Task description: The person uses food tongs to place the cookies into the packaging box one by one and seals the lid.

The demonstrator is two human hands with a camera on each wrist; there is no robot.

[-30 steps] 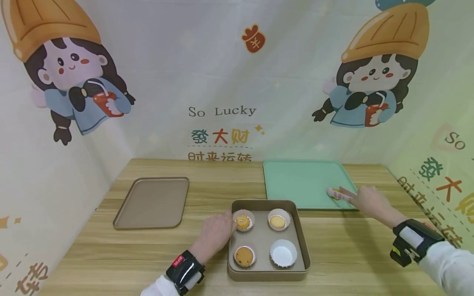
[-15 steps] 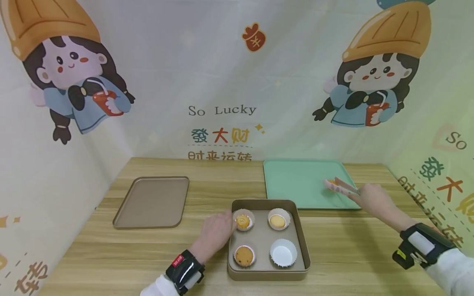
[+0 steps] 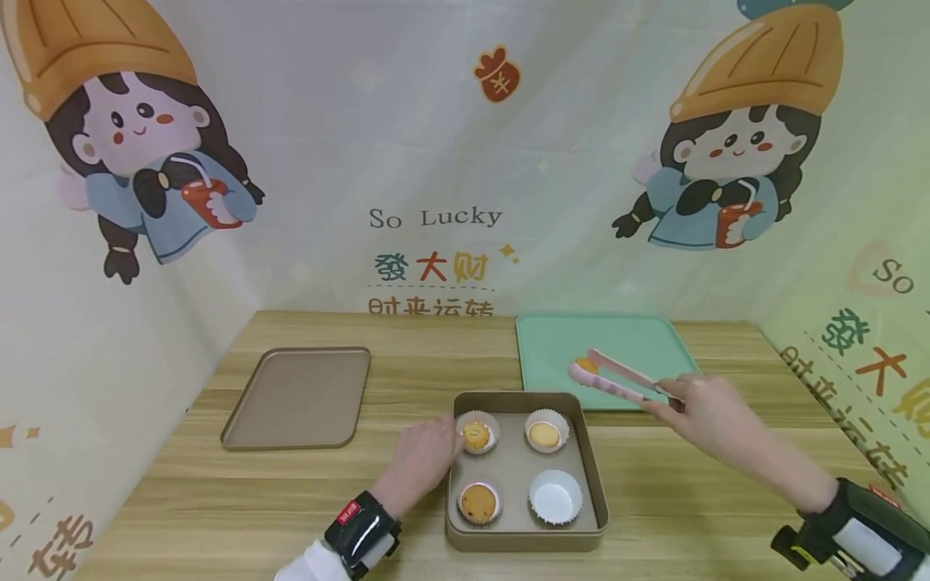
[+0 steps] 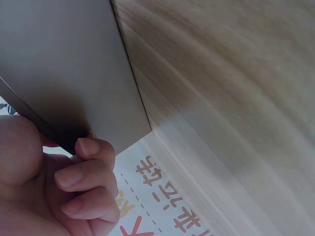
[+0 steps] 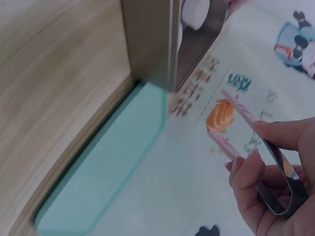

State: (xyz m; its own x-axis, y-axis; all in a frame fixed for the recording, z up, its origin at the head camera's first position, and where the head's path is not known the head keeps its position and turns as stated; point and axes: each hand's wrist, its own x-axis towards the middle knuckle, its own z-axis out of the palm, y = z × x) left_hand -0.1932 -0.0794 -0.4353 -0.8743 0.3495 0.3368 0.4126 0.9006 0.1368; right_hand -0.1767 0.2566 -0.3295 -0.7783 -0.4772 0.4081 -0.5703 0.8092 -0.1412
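My right hand [image 3: 708,411] grips a pair of tongs [image 3: 617,387] with pink tips and a metal bend. Pinched between the tips is a small orange-yellow pastry [image 5: 220,117], held in the air over the front of the green tray [image 3: 610,339]. My left hand [image 3: 425,452] holds the left wall of a square brown baking pan [image 3: 601,508], thumb and fingers at its rim. Inside the pan stand white paper cups: a yellow pastry [image 3: 475,436] back left, a pale yellow one [image 3: 544,435] back right, a brown cookie-like one [image 3: 479,502] front left. The front right cup [image 3: 555,498] is empty.
A flat brown tray [image 3: 298,399] lies on the wooden table [image 3: 291,508] at the left. The green tray sits behind the pan to the right. A printed cloth [image 3: 436,121] hangs behind and around the table.
My right hand has moved left from the green tray's right side, carrying the pastry in the tongs toward the pan. My left hand and the pan have stayed in place.
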